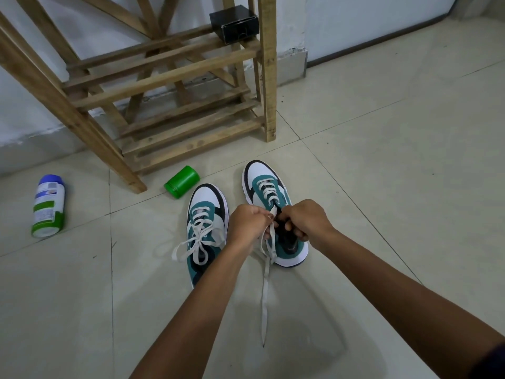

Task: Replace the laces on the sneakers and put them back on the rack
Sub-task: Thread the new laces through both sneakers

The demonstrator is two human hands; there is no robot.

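Observation:
Two white, teal and black sneakers stand side by side on the tiled floor, toes pointing away from me. The left sneaker has its white lace tied in a bow. Over the right sneaker both hands work at the top eyelets. My left hand pinches the white lace, whose free end trails down across the floor toward me. My right hand grips the other lace end by the tongue, its fingers curled. The wooden rack stands behind the shoes.
A green cylindrical jar lies on its side by the rack's foot, just left of the sneakers. A white bottle with a blue cap lies at the far left. A black box sits on a rack shelf. Tiled floor stretches to the right.

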